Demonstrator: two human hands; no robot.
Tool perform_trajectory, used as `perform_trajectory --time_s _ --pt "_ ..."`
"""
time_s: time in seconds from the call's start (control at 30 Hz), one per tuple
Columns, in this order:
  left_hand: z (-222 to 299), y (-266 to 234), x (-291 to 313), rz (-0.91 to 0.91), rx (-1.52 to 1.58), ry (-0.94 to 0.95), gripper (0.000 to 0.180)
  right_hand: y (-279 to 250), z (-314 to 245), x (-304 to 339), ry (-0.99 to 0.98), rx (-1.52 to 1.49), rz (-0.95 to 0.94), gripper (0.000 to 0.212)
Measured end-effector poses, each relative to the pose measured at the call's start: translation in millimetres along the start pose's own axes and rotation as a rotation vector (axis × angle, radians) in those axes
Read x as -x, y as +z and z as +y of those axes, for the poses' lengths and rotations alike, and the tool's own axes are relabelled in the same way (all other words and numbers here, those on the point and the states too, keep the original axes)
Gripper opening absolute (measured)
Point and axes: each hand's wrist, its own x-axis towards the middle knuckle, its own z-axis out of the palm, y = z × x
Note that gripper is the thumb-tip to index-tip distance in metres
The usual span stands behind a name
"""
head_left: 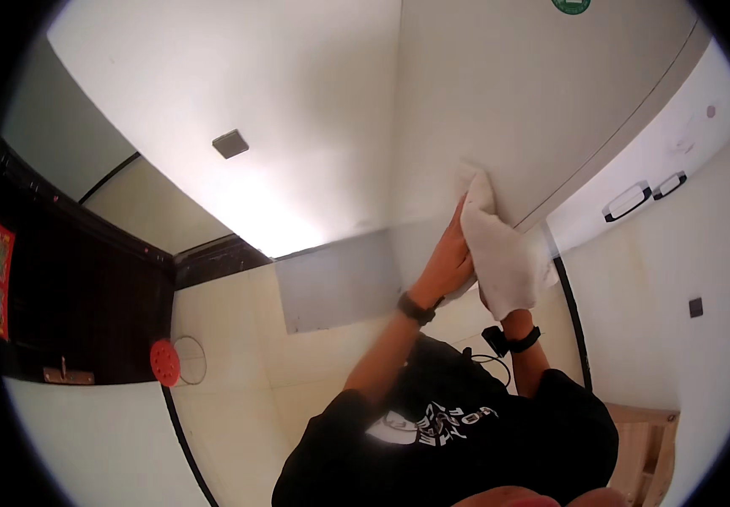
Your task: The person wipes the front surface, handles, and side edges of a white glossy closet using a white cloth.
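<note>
A white cloth (504, 262) covers most of my right hand (517, 319). Its upper end presses against a smooth light-grey panel (500, 101), where the tip is blurred. Only the wrist and heel of that hand show below the cloth; its fingers are hidden inside. Along the cloth's left side lies my left hand (449, 258), its fingers straight and pointing up toward the panel. The left palm's contact with the cloth cannot be fully seen. Dark bands circle both wrists, and a small black device (495, 340) sits at the right one.
A white wall with a square switch (230, 144) meets the panel at left. Black-edged handles (627, 203) stick out at right. Below lie a grey floor patch (331, 291) and pale tiles (238, 338). A dark door (77, 287), red round object (164, 363) and wooden piece (635, 439) stand around.
</note>
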Motion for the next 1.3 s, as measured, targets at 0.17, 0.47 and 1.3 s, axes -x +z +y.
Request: perform_trajectory --time_s 0.17,0.47,1.3 --pt "14 -24 -17 -0.092 -0.121 0.247 0.053 10 -18 -17 0.059 0.008 0.106 0.037" --pt "-54 -60 -19 -0.254 -0.067 0.022 0.062 54 -30 0 0.242 0.28 -0.092 0.038" --pt "-177 -173 -82 -0.032 0.168 0.175 0.055 251 -59 -54 0.757 0.681 -0.025 0.035"
